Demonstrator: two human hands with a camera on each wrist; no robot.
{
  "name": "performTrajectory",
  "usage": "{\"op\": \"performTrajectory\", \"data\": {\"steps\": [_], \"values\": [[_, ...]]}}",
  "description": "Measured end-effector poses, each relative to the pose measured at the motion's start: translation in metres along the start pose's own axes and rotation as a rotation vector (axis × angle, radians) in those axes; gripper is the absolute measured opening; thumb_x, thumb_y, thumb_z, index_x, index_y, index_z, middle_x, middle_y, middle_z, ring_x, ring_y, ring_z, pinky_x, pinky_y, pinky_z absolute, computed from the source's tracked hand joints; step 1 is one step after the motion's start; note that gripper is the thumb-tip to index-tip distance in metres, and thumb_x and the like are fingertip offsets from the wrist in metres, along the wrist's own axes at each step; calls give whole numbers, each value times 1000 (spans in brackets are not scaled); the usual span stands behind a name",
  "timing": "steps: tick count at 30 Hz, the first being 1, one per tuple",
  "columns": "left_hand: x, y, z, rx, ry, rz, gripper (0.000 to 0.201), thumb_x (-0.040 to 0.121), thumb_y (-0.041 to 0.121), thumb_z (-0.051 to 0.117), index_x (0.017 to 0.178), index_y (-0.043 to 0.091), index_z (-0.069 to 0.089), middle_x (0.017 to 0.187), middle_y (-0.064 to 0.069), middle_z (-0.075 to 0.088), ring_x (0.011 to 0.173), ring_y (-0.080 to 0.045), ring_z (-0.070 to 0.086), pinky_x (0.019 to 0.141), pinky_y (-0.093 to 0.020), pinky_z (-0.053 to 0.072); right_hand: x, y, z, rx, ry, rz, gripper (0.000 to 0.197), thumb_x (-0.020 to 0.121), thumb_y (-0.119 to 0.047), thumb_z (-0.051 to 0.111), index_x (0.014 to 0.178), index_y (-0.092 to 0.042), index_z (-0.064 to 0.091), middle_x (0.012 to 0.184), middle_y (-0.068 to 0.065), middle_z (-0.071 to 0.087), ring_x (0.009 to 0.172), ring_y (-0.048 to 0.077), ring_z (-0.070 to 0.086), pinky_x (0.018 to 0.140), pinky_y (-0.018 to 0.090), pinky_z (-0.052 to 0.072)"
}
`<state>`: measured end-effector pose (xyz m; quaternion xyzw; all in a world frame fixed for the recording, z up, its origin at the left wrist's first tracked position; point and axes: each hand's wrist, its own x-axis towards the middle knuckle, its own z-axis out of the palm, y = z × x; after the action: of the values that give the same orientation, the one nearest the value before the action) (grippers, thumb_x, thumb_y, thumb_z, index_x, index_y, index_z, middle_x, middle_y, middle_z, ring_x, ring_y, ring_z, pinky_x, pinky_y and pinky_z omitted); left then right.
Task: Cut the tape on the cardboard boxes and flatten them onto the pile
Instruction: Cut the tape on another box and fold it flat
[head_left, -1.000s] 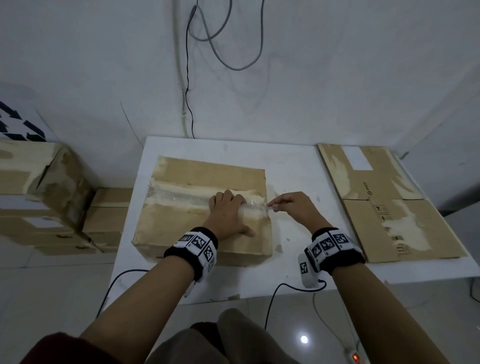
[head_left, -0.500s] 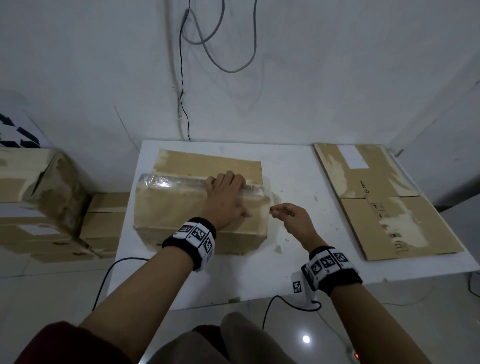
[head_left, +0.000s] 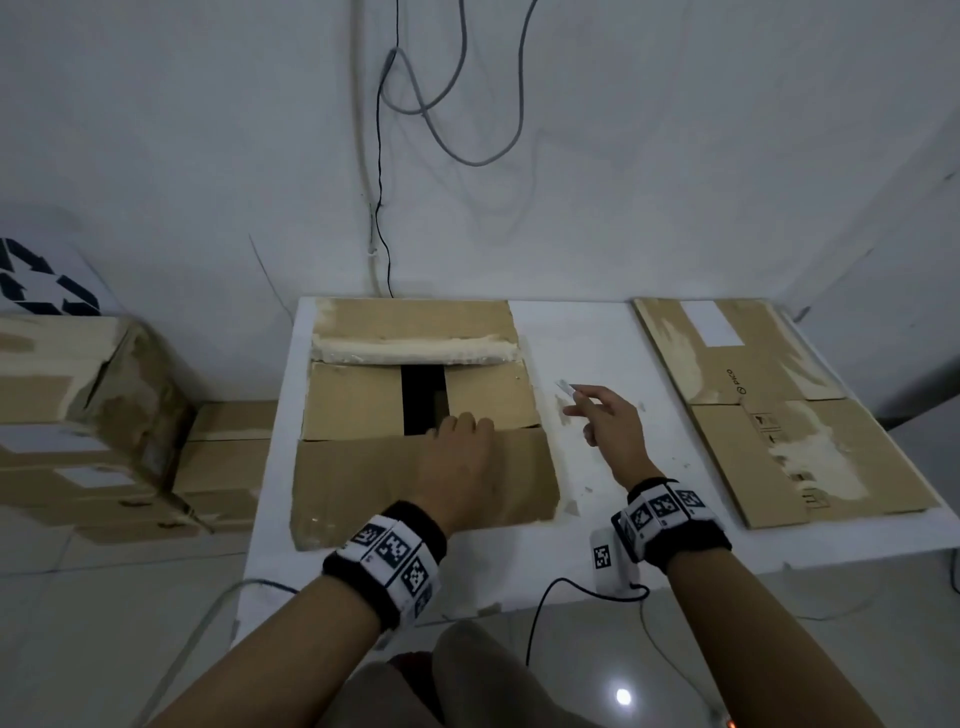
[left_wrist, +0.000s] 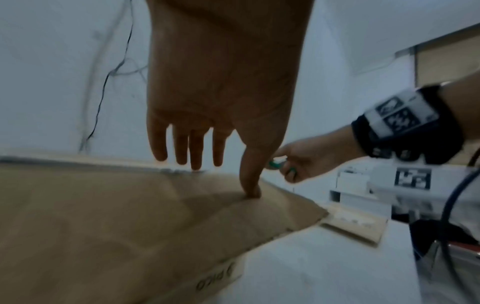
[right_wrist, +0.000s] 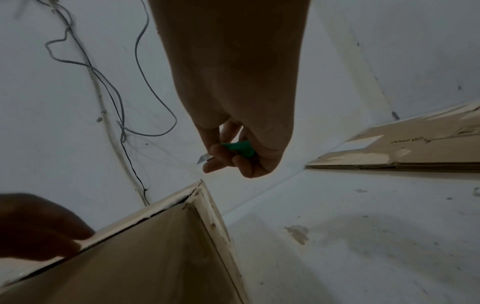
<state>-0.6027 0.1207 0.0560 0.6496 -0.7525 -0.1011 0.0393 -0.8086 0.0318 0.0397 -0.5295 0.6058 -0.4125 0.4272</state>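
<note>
- Left hand (head_left: 460, 457): fingers straight and together, palm down on the near flap (head_left: 363, 483) of the box (head_left: 358, 400). In the left wrist view the thumb tip presses into the cardboard while the other fingertips reach the flap's far edge. It clamps nothing; it only bears down.
- Risk, near flap: if the pressure slips off the edge, the flap can likely spring up and the box can skid toward the table (head_left: 582, 551) edge.
- Right hand (head_left: 610, 421): held just right of the box and above the table, fingers curled round a green cutter (right_wrist: 237, 149) with the blade (right_wrist: 203, 158) exposed and pointing toward the box. The grip appears firm, though the wrist view is dim.
- Risk, blade: the left hand lies near the cutter's line; a careless reach across could nick the fingers, or the blade could drag on the table.
- Box: on the table, top seam already parted; two inner flaps show with a dark gap (head_left: 423, 397) between them, and the far flap (head_left: 415, 327) is folded back with tape residue along its edge.
- Risk, bottom seam: probably still taped; pressing flat before cutting it could tear or buckle the board.
- Pile (head_left: 769, 405): flattened cardboard on the table's right side, well apart from the box.
</note>
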Motion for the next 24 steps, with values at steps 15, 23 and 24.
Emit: {"op": "performTrajectory", "data": {"steps": [15, 23, 24], "values": [[87, -32, -22, -864, -339, -269, 47, 84, 36, 70, 119, 5, 61, 118, -9, 61, 105, -22, 58, 83, -31, 51, 17, -12, 12, -96, 13, -9, 19, 94, -36, 63, 101, -18, 69, 82, 0, 73, 73, 17, 67, 67, 29, 52], [144, -36, -21, -2001, -61, -918, 14, 90, 18, 57, 101, 10, 52, 95, -8, 49, 77, -12, 53, 69, -22, 49, 71, -13, 27, -141, -34, 35, 21, 94, -38, 64, 106, -21, 67, 85, -3, 72, 55, 9, 53, 54, 18, 43], [147, -34, -16, -2080, -48, -928, 9, 93, 16, 54, 100, 10, 52, 102, -10, 51, 86, -11, 55, 84, -23, 48, 77, -11, 29, -155, -47, 26, 19, 95, -36, 63, 108, -22, 67, 85, -4, 72, 54, 7, 52, 51, 16, 43]]}}
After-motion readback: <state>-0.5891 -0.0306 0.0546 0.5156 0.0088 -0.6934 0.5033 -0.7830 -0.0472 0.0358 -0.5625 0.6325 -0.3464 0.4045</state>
